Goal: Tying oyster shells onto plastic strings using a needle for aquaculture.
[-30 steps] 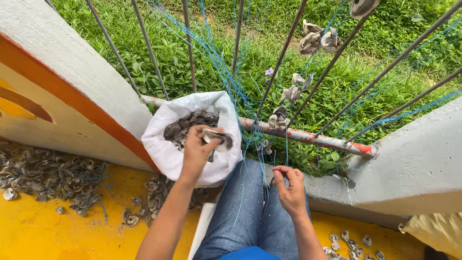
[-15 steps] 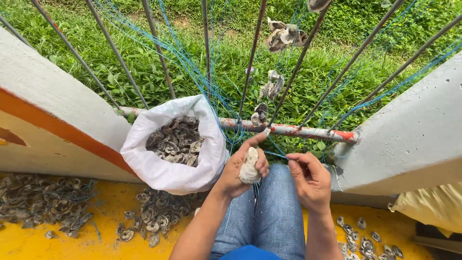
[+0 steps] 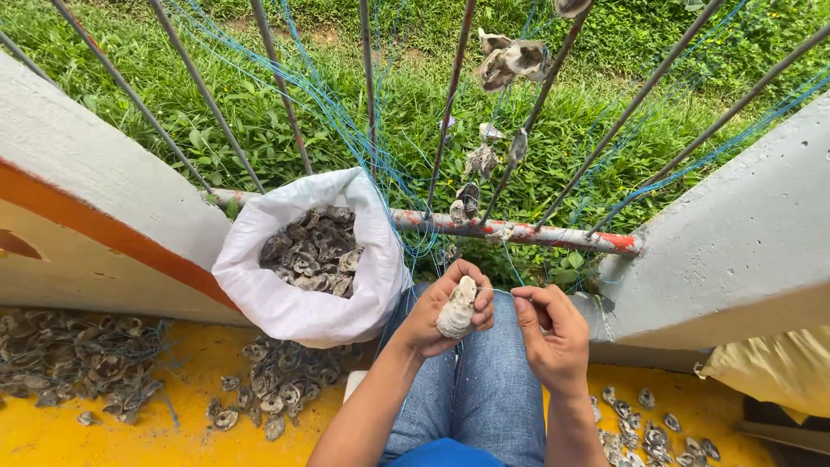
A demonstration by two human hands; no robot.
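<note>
Lap: I sit with my knees in blue jeans (image 3: 484, 389), on a yellow floor (image 3: 52, 437).
Left hand: my left hand (image 3: 445, 311) is curled around a pale oyster shell (image 3: 456, 310), gripping it between thumb and fingers, above my lap.
Right hand: my right hand (image 3: 549, 337) sits just beside the left, fingertips pinched together on a thin blue string (image 3: 500, 291) that runs toward the shell (I cannot tell whether it passes through the shell).
Floor, left: loose shells (image 3: 264, 393) lie scattered below the sack, and a bigger pile (image 3: 69, 363) tangled with blue line lies against the wall.
Floor, right: a few more shells (image 3: 661, 432) lie past my right knee.
Sack: a white sack (image 3: 298, 303) stands open just left of my knees, partly filled with dark shells (image 3: 316, 251).
Rail: a rusty pipe with red and white paint (image 3: 519, 232) runs between two concrete walls (image 3: 735, 251), with thin metal rods (image 3: 445, 112) rising from it.
Strings: blue lines (image 3: 346, 130) hang among the rods, some carrying tied shells (image 3: 510, 60).
Beyond: green grass (image 3: 415, 95).
</note>
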